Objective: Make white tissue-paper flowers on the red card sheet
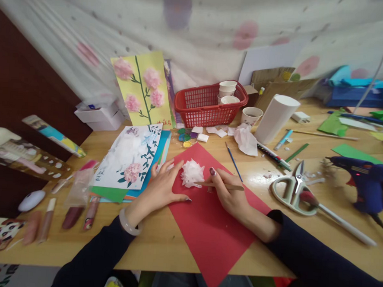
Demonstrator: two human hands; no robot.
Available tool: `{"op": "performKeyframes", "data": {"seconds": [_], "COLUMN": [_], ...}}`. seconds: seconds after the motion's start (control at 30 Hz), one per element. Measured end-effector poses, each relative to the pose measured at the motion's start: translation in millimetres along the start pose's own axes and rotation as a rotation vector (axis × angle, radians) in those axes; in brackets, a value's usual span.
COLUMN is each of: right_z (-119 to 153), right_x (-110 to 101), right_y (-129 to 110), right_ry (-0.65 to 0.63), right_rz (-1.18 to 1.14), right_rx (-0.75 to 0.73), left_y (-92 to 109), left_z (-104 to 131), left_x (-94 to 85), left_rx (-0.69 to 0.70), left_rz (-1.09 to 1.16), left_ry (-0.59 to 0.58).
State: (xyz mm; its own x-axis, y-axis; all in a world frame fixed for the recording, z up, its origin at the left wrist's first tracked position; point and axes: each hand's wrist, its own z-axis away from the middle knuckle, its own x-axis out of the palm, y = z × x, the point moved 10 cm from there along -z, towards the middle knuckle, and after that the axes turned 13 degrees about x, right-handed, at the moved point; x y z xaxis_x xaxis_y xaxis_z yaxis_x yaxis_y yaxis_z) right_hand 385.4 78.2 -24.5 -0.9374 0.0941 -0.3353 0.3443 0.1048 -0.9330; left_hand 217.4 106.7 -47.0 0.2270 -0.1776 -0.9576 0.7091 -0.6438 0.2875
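Note:
A white tissue-paper flower (192, 174) sits near the far corner of a red sheet of paper (212, 231), which lies turned like a diamond. My right hand (229, 189) is closed around a thin brown wooden stick (236, 187). The stick's tip reaches the lower right side of the flower. My left hand (164, 185) rests with its fingers spread over the sheet's left edge, beside the flower. Some whitish tissue shows by its fingertips, partly hidden.
Ahead stand a red basket (210, 105) with paper cups and a yellow flower picture (146, 88). A blue paintbrush (234, 161), scissors (295, 189) and a blue glue gun (361, 180) lie to the right. At left is a painted white sheet (116, 156).

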Motion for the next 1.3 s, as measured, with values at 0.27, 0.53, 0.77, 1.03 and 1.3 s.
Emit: {"op": "performKeyframes", "data": {"seconds": [0.27,0.53,0.77,1.03,1.3], "right_z": [3,11,5,3,15], "right_x": [15,19,21,-8,2], "right_y": [-12,-25,-15,5,-23], "right_ry": [-0.049,-0.013,-0.03,0.09,0.094], "right_rz": [0.231,0.354,0.287,-0.005,0.348], "right_rx": [-0.164,-0.302,-0.201,0.053,-0.331], "left_y": [1,2,1,1,3], "left_z": [-2,0,0,0,1], "left_x": [-0.2,1.5,2.8,0.3,-0.1], "left_rx": [-0.016,0.023,0.045,0.009,0.034], "left_rz": [0.002,0.005,0.003,0.001,0.021], "left_ry": [-0.025,-0.004,0.027,0.021,0.034]}}
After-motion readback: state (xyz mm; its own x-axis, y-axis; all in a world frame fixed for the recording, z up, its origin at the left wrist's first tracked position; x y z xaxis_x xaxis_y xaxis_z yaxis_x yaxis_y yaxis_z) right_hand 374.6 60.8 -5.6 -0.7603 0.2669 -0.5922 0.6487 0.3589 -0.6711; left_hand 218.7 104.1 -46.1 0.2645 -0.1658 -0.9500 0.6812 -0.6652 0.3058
